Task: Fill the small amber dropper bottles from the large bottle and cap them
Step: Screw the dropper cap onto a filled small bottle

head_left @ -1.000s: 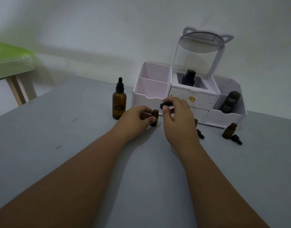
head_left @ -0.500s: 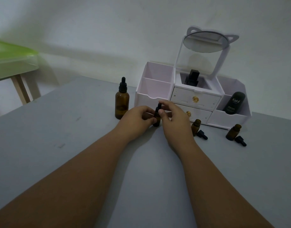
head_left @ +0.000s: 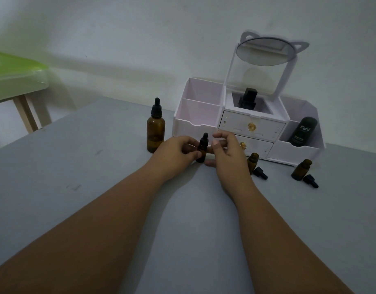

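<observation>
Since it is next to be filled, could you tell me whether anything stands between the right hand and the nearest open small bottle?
Nothing visible does. The right hand hangs directly beside the nearest open small bottle, overlapping it in view; the loose cap lies to the bottle's right, away from the hand.

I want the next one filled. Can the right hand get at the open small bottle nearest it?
Probably yes: the right hand holds nothing, and that open bottle stands just beside it, nothing between. The left hand grips the capped bottle.
</observation>
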